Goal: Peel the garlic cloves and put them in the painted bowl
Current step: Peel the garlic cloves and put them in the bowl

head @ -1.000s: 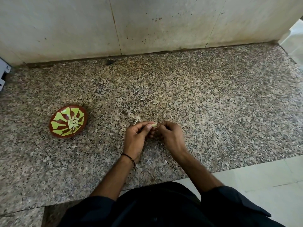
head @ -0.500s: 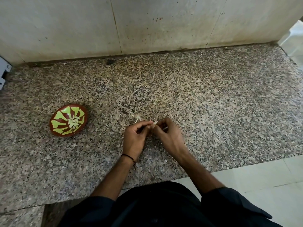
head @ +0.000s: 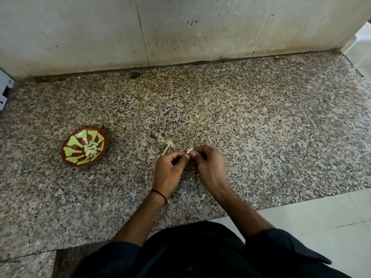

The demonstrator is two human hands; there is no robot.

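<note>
Both hands meet over the middle of the speckled granite slab (head: 261, 121). My left hand (head: 169, 171) and my right hand (head: 208, 165) pinch one small garlic clove (head: 190, 151) between their fingertips; only its pale tip shows above the fingers. The painted bowl (head: 69, 143), brown with green shapes, sits on the slab to the left of my hands, apart from them. Several peeled cloves (head: 91, 149) lie in its middle.
A garlic stem with dry skin (head: 168, 146) lies on the slab just beyond my left hand, and small skin flakes (head: 202, 196) lie near my wrists. A stained wall (head: 180, 31) closes the back. Pale floor tiles (head: 321, 223) border the slab at the right front.
My hands have stayed together on the clove, with small finger shifts. The camera view has tilted slightly.
</note>
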